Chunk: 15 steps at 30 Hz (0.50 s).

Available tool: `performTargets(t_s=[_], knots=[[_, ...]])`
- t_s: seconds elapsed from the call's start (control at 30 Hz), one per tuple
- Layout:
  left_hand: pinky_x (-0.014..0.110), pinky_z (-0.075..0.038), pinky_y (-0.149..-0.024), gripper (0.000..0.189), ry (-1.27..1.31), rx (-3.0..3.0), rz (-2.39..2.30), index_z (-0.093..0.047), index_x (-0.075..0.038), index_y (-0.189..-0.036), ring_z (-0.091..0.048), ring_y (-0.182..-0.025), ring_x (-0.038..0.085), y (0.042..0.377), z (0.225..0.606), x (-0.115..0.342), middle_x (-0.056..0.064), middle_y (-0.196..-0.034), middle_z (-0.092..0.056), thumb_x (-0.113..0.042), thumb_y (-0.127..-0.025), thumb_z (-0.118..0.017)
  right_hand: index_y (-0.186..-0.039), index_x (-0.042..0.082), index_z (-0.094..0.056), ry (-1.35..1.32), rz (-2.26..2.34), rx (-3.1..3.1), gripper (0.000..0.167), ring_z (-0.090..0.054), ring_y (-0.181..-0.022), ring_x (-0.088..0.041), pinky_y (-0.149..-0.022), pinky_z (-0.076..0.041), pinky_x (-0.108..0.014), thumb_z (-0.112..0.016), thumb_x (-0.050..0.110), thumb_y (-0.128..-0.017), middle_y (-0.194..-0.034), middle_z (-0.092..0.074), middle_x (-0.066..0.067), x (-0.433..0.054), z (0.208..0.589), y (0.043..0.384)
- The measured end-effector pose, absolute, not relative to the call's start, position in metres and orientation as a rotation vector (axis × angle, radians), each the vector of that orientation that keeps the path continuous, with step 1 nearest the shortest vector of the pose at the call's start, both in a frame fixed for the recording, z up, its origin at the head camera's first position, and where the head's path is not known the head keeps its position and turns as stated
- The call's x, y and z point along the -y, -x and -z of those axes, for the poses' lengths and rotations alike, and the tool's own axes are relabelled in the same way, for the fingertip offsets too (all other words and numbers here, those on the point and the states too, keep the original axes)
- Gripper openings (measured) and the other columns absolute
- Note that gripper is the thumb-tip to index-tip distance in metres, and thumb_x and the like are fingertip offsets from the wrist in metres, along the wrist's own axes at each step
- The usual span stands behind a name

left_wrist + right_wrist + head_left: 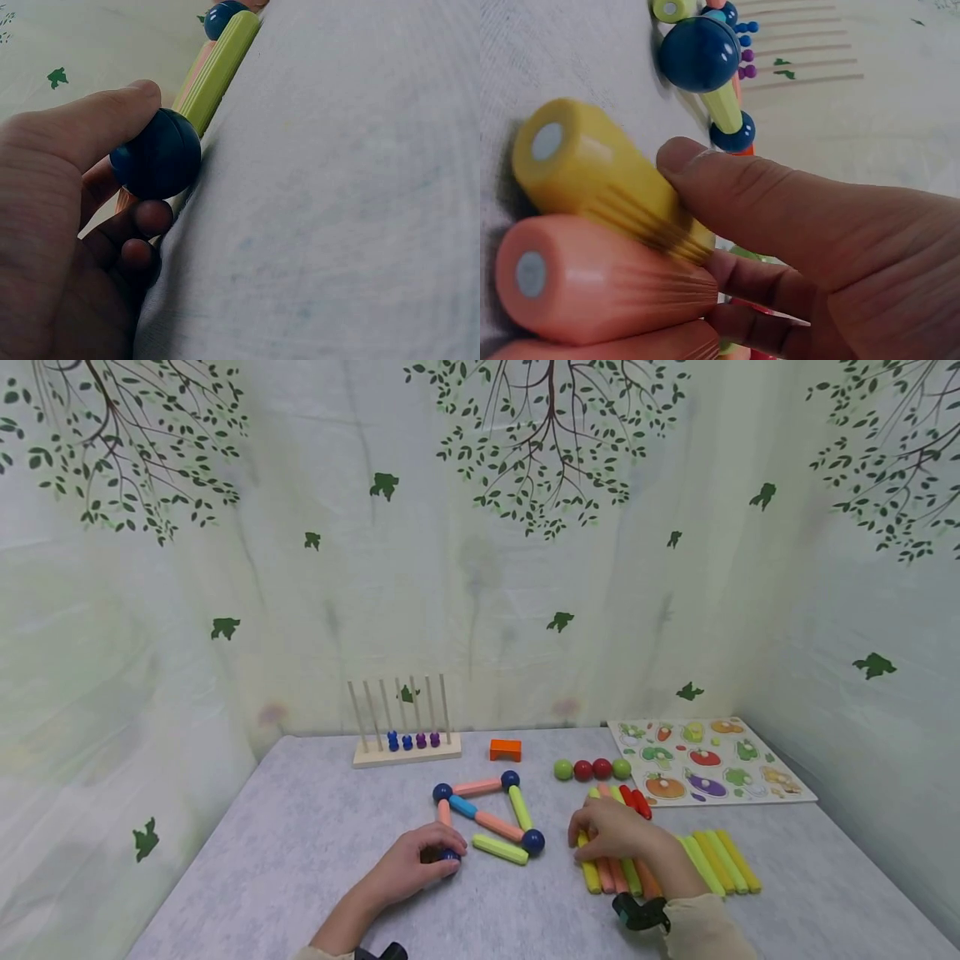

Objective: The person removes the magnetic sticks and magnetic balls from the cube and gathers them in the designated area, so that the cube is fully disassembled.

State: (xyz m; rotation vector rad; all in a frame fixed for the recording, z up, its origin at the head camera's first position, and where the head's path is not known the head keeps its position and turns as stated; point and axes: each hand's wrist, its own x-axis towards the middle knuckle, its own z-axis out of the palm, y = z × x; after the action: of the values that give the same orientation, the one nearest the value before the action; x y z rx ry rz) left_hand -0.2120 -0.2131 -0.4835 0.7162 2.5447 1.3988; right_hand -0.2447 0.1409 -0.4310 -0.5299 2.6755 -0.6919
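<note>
My left hand [422,858] pinches a dark blue ball [156,154] between thumb and fingers at the near left corner of a magnetic-rod frame. A pink rod [445,812] runs from that corner to another blue ball [442,792]. Beside the frame lies a loose light green rod [500,849]. My right hand [617,828] is over a row of rods and pinches the leftmost, a yellow magnetic rod [604,172], with the thumb along its side and fingertips at its far side. A pink rod [592,281] lies right against the yellow one, its grey end disc showing.
Farther right lie several yellow and green rods [722,862]. Behind the right hand are red and green balls [602,768] in a line and a vegetable puzzle board [705,760]. A peg stand with beads [407,750] and an orange block [506,750] stand at the back.
</note>
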Motion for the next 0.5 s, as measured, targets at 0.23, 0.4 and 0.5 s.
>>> performTargets(t_s=[0.23,0.4,0.5], knots=[[0.022,-0.048,-0.09,0.016,-0.728,-2.542,-1.408,-0.072,-0.023,-0.109,-0.061,-0.106,0.006,0.212,0.484,0.213,-0.008,-0.116,-0.068,-0.028,-0.095,-0.069,-0.085,0.025,-0.072,0.531,0.679,-2.661,0.013,-0.053,-0.081,-0.016,-0.069,-0.043,-0.03,-0.084,0.021,-0.08,-0.084,-0.059,0.001,-0.152,0.43,0.245],[0.022,-0.048,-0.091,0.016,-0.727,-2.535,-1.411,-0.072,-0.023,-0.109,-0.061,-0.107,0.006,0.212,0.484,0.214,-0.008,-0.116,-0.068,-0.029,-0.095,-0.069,-0.086,0.024,-0.072,0.489,0.682,-2.657,0.014,-0.054,-0.079,-0.017,-0.07,-0.044,-0.032,-0.084,0.021,-0.08,-0.081,-0.061,0.002,-0.153,0.428,0.244],[0.022,-0.048,-0.09,0.016,-0.722,-2.529,-1.416,-0.072,-0.023,-0.109,-0.061,-0.107,0.006,0.212,0.484,0.214,-0.007,-0.117,-0.068,-0.03,-0.095,-0.069,-0.087,0.024,-0.072,0.498,0.711,-2.683,0.014,-0.054,-0.081,-0.017,-0.072,-0.046,-0.033,-0.084,0.02,-0.08,-0.085,-0.061,0.002,-0.151,0.426,0.244]])
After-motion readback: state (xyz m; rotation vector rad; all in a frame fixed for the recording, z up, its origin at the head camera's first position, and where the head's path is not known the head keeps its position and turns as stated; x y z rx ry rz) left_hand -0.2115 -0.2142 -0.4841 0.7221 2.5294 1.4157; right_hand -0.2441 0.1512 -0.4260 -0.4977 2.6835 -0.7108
